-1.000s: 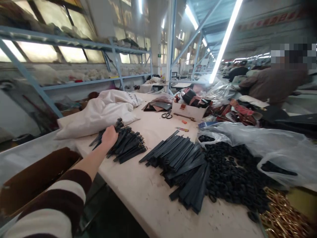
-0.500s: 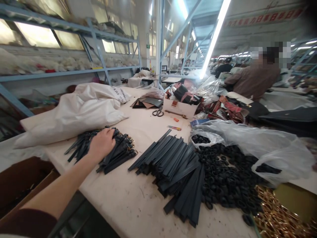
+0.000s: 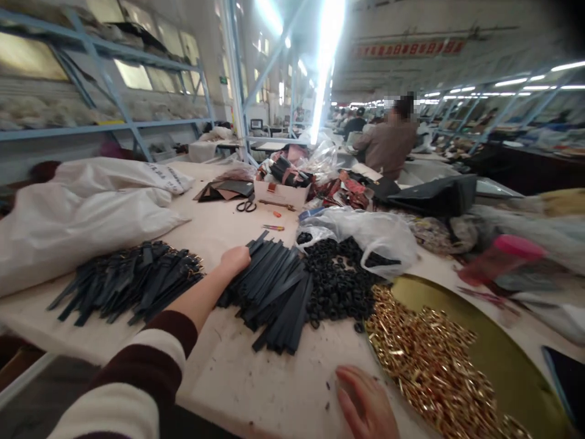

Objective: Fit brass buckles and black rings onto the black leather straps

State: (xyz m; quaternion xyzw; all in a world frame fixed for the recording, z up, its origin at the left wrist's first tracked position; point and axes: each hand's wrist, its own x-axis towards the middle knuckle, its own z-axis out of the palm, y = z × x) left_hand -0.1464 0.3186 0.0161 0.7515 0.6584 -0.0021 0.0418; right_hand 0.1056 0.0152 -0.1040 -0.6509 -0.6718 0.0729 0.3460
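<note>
A long banner [image 3: 408,47] high on the far wall carries a row of red characters, too blurred to read. The white sack [image 3: 91,207] on the counter [image 3: 256,390] bears a line of small dark print near its end, also too small to make out.

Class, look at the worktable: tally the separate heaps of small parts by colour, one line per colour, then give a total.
Black heaps: 3 (buckled straps, plain strips under the left hand, rings)
Gold heaps: 1 (metal fittings beside the right hand)
Total: 4
</note>
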